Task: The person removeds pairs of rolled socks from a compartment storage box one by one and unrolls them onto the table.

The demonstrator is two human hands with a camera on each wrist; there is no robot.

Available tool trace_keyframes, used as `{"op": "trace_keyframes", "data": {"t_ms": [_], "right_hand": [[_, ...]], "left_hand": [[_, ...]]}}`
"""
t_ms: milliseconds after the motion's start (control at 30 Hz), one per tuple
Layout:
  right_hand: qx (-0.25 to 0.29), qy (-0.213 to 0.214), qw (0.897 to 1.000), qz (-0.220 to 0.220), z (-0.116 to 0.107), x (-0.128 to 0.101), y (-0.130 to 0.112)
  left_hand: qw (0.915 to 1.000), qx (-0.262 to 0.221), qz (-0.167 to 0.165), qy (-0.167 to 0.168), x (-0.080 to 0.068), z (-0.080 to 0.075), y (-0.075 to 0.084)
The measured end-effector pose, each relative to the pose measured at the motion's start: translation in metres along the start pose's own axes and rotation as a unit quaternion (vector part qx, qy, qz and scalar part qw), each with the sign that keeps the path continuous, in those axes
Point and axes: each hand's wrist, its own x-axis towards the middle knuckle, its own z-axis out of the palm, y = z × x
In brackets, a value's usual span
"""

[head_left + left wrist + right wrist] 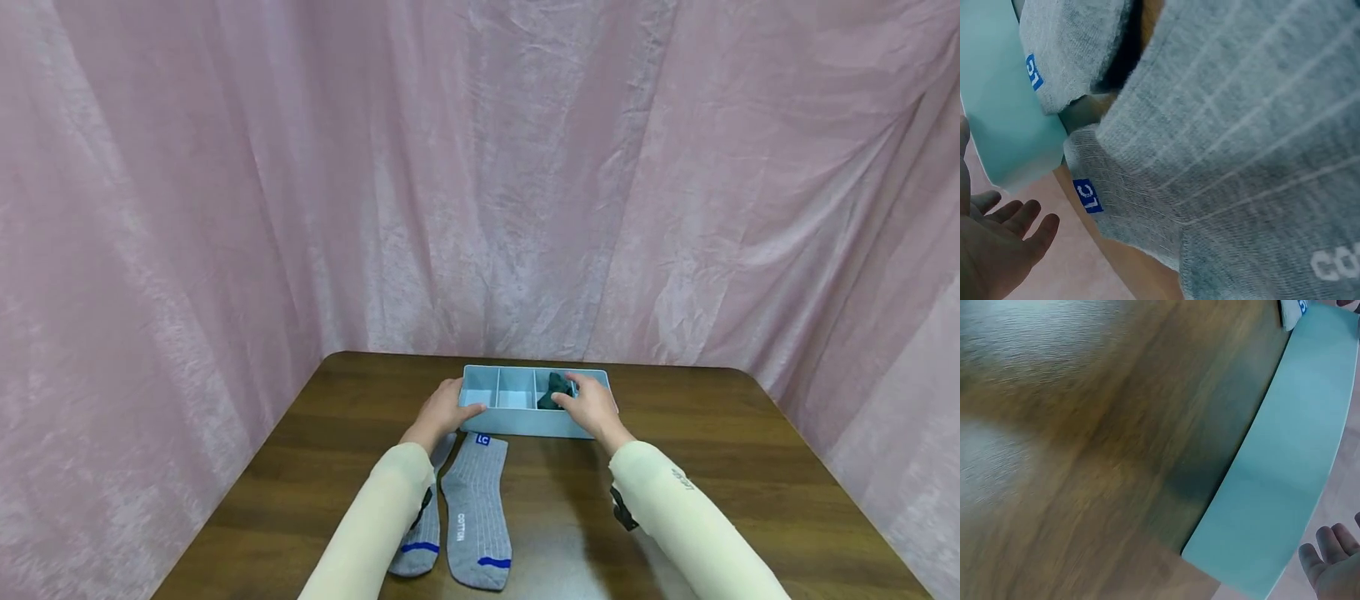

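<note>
The left hand (444,408) rests loose-fingered on the divided tray (517,421) near the table's (675,467) far edge, steadying it; the right hand's (592,407) relaxed, ungrasping grip presses the dark sock bundle (555,388) into its right compartment. Grey socks (472,517) lie flat toward the near edge.

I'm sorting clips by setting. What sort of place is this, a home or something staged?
Probably a staged recording booth, not a lived-in room: pink curtains close off three sides of a wooden table, which holds just a light blue divided box and a pair of grey socks.
</note>
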Motion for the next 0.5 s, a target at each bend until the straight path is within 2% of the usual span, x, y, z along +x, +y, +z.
{"op": "trace_keyframes", "data": {"t_ms": [300, 400, 500], "right_hand": [[-0.007, 0.011, 0.999, 0.035, 0.022, 0.012, -0.006], [-0.001, 0.037, 0.998, 0.056, 0.028, 0.013, -0.011], [0.012, 0.082, 0.993, 0.086, 0.035, 0.015, -0.019]], "left_hand": [[0.9995, 0.013, -0.021, -0.017, 0.004, -0.001, 0.002], [0.9994, 0.009, -0.025, -0.021, 0.007, -0.001, 0.003], [0.9992, 0.008, -0.031, -0.022, 0.010, -0.001, 0.005]]}}
